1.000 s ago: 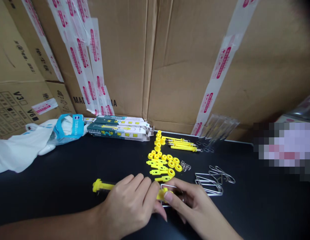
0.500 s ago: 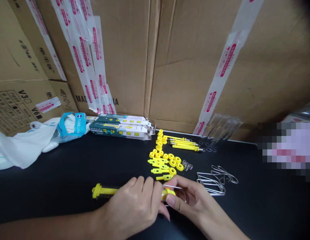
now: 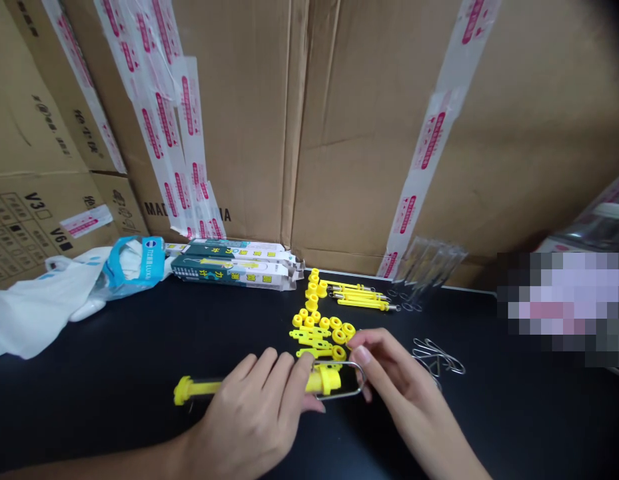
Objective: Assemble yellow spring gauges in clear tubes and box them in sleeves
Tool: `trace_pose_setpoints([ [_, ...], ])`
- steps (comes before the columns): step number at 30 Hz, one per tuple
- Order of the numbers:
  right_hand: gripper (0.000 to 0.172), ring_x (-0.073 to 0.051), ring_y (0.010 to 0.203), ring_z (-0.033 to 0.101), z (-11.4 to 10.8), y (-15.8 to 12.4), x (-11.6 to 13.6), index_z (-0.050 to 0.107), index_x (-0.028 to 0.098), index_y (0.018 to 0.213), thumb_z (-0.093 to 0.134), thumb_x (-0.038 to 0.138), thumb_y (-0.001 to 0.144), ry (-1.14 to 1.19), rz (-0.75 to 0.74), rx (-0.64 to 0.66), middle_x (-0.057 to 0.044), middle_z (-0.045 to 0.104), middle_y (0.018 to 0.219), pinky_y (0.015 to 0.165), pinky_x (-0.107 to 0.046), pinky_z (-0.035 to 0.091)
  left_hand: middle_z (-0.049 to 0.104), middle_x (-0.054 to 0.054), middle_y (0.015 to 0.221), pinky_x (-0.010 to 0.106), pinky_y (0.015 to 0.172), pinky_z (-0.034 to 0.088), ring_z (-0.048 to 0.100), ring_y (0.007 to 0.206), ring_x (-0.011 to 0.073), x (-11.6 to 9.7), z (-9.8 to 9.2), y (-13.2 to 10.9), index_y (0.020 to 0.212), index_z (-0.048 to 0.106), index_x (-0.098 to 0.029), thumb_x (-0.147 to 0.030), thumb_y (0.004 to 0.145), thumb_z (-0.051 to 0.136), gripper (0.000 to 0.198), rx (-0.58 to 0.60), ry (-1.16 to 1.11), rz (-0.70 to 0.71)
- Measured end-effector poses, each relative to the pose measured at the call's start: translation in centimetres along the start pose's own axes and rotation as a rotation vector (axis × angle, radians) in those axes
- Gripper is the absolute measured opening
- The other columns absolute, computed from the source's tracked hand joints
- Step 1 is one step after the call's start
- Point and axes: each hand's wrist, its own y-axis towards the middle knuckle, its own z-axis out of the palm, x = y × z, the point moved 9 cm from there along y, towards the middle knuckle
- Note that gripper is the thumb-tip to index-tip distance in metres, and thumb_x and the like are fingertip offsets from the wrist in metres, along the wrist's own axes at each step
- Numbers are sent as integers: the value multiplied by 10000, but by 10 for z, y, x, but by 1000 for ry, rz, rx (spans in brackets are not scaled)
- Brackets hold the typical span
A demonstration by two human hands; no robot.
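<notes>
A spring scale with a clear tube, yellow inner strip and yellow end caps [image 3: 331, 382] lies level across my hands, above the black table. My left hand [image 3: 262, 403] is wrapped around its tube, hiding the middle part. A bent wire handle [image 3: 339, 396] loops around the cap at the right end. At that loop's rounded end, my right hand [image 3: 396, 387] has its thumb and fingers curled against the wire. Just beyond the hands lie yellow rings [image 3: 348, 330], flat yellow strips [image 3: 314, 343] and small yellow caps [image 3: 309, 321].
Loose wire handles [image 3: 442, 355] lie to the right. Yellow spring rods [image 3: 362, 297] and clear tubes [image 3: 432, 267] sit at the back by the cardboard wall [image 3: 239, 133]. Printed boxes [image 3: 234, 270] and a blue-white tissue pack [image 3: 134, 260] are at the back left.
My right hand has shifted off the yellow end cap to the wire loop's end, and the loop now shows clear around the cap. My left hand keeps its grip.
</notes>
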Motion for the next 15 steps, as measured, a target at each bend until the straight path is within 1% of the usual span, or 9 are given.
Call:
trace_pose_setpoints([
  [2,116,-164,785,636,-6,-4,18,674,264,964,578,325,986,-177,-191,-39,-12,648,877,673,-244,528,682,27,698,331,549,390,634,557,187,3,3,-1,1142,592,-48,-262,1084,333,341,18,12,-27],
  [3,95,-173,857,650,-6,-8,26,683,276,976,588,267,979,-246,-276,-45,-16,667,921,734,-248,531,686,30,704,332,552,402,640,561,189,5,4,-1,1156,587,-50,-266,1087,316,353,24,14,-42],
  [5,155,-180,942,668,-2,-13,33,691,292,1027,594,187,966,-340,-378,-26,-18,697,995,814,-252,532,700,46,727,335,551,421,660,584,201,7,4,-1,1147,587,-60,-276,1089,301,363,8,9,-60],
  [7,182,-175,938,693,3,-15,33,694,290,1054,599,167,960,-392,-402,1,-13,722,1021,835,-248,541,712,62,741,333,534,424,675,603,213,6,2,0,1126,592,-71,-283,1084,311,354,-20,-14,-65],
  [9,170,-165,875,723,8,-13,27,693,280,1052,576,182,975,-400,-365,46,-3,744,970,792,-230,560,711,59,721,329,506,411,672,587,215,5,0,2,1109,597,-83,-282,1070,333,333,-44,-53,-57],
  [11,200,-150,814,738,15,-12,21,667,276,1102,510,193,1008,-387,-315,121,9,749,914,732,-207,574,697,37,682,326,497,405,655,554,204,4,-3,4,1095,601,-89,-268,1057,356,306,-59,-99,-42],
  [12,230,-149,830,737,19,-13,21,644,276,1144,466,193,1025,-388,-309,155,5,747,930,734,-206,577,695,31,676,326,498,405,652,549,200,4,-6,5,1093,603,-87,-261,1054,366,297,-67,-117,-30],
  [13,258,-155,888,731,22,-16,23,617,280,1184,422,195,1039,-400,-333,174,-6,744,980,772,-217,579,700,25,680,327,504,410,652,551,197,2,-8,5,1098,605,-83,-254,1055,376,290,-73,-128,-11],
  [15,265,-193,1077,676,23,-23,34,593,294,1208,375,262,1060,-466,-433,135,-43,707,1162,908,-288,555,716,14,700,329,513,419,652,553,188,-2,-12,6,1127,609,-66,-246,1058,397,286,-76,-129,51],
])
